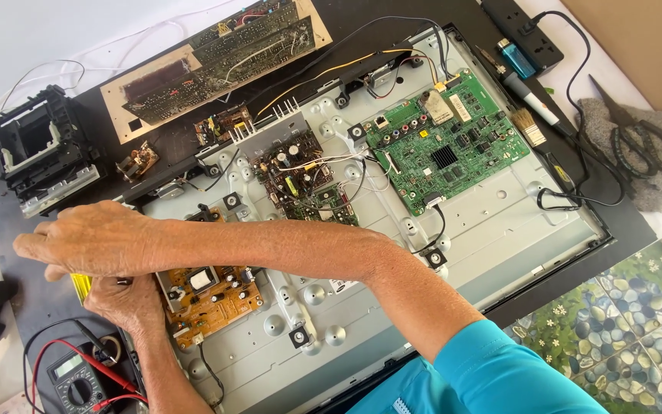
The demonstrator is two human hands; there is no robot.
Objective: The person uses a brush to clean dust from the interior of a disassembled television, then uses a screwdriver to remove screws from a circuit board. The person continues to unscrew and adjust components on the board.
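Lower left of frame: our right hand, flat, fingers together, crosses over left hand, curled beside orange circuit board, grip unclear.

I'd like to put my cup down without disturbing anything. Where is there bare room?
Bare metal lies on the back panel below the green circuit board, toward its right edge. It is crowded around the brown circuit board, where the right hand and left hand work beside the multimeter.

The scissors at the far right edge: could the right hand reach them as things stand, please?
Probably yes: the right hand is busy far off at the left, but nothing covers the scissors; they lie in the open on a grey cloth.
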